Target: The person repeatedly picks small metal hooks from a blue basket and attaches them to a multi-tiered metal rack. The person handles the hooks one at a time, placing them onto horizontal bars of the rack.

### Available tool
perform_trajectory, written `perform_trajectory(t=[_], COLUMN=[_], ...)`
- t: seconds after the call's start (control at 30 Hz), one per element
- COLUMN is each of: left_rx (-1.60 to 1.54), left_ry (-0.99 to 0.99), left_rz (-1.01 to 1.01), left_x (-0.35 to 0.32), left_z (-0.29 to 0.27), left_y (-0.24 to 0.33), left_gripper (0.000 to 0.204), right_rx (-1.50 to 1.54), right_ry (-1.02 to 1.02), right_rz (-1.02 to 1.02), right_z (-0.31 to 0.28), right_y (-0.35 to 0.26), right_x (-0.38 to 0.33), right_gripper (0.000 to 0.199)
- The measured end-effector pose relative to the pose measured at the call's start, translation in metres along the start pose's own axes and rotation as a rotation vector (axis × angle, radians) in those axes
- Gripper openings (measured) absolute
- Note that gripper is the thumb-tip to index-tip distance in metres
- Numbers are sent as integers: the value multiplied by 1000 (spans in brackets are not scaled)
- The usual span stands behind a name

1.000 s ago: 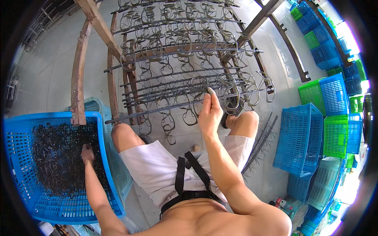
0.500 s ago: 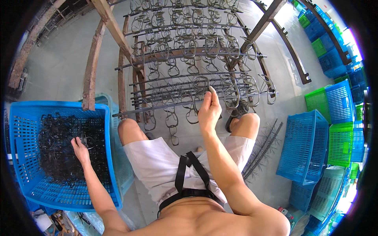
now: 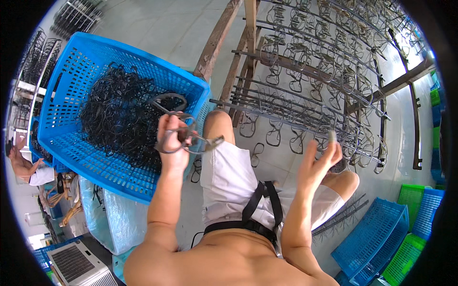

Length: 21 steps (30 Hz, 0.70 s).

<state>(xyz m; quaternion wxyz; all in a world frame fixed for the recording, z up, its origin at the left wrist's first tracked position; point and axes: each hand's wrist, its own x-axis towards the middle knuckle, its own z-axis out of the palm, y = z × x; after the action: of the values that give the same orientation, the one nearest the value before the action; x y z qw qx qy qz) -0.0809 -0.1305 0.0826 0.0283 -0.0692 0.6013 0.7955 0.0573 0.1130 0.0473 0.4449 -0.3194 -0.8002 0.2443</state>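
Where the heap and the rack stand side by side, we see the work partway along. Our left hand (image 3: pixel 174 140), raised over the near edge of the blue basket (image 3: pixel 102 55), is closed round a small cluster of spectacle-like frames (image 3: pixel 214 144), whose overlapping loops keep us from counting them. Our right hand (image 3: pixel 320 159) is lifted before the rack, thumb and fingers parted, and we make out nothing between them; one finger wears a pale finger cover (image 3: pixel 332 137).

As to progress, we note many hung frames (image 3: pixel 274 138) in rows along the farther rods, and more along the front rod (image 3: pixel 267 117), whose end nearest the basket shows none on it. What is not yet hung, as far as we can judge, is chiefly the dark tangled heap (image 3: pixel 119 114), which spreads over much of the basket's floor. We therefore judge a considerable share hung and a considerable share loose; the crowded rows do not let us give a firmer proportion.
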Motion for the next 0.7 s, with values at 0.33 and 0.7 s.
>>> perform_trajectory(t=[0.33, 0.7], left_rx=[-468, -115], left_ry=[-115, -13], left_rz=[-296, 96], left_x=[-35, -68], left_z=[40, 66], left_y=[-24, -39], left_gripper=[19, 18], right_rx=[466, 1654], right_ry=[-788, -781], right_rz=[-300, 1036], right_z=[17, 28], right_y=[-55, -75], right_x=[-30, -73], right_gripper=[58, 34])
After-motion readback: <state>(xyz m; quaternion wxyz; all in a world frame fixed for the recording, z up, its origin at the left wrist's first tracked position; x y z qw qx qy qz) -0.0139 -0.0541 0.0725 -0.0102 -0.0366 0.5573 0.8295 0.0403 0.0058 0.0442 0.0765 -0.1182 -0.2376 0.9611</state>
